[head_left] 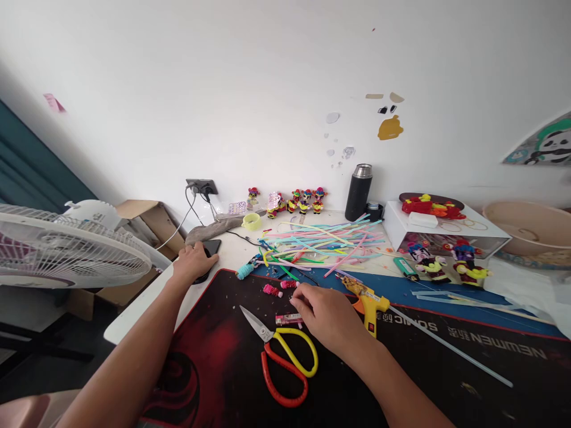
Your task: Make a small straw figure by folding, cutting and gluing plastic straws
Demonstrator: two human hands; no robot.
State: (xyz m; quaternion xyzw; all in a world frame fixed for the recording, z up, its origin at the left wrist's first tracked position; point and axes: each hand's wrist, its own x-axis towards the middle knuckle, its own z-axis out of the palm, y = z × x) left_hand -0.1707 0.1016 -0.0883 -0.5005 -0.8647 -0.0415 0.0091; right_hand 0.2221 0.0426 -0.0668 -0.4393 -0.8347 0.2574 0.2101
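- Red-and-pink small fuzzy rolls (272,290) are lying on the black-and-red printed desk mat (209,333), to the left of the right hand's fingertips; the nearer roll (289,285) is sitting just beside them, contact unclear.
- Right hand (323,315): thumb and index finger are standing close together; whether they are pinching anything cannot be told.
- Left hand (194,264) is resting over a dark, flat object (214,245); its grip cannot be told.
- Red-and-yellow-handled metal scissors (267,337) are lying nearer the wearer than the rolls.
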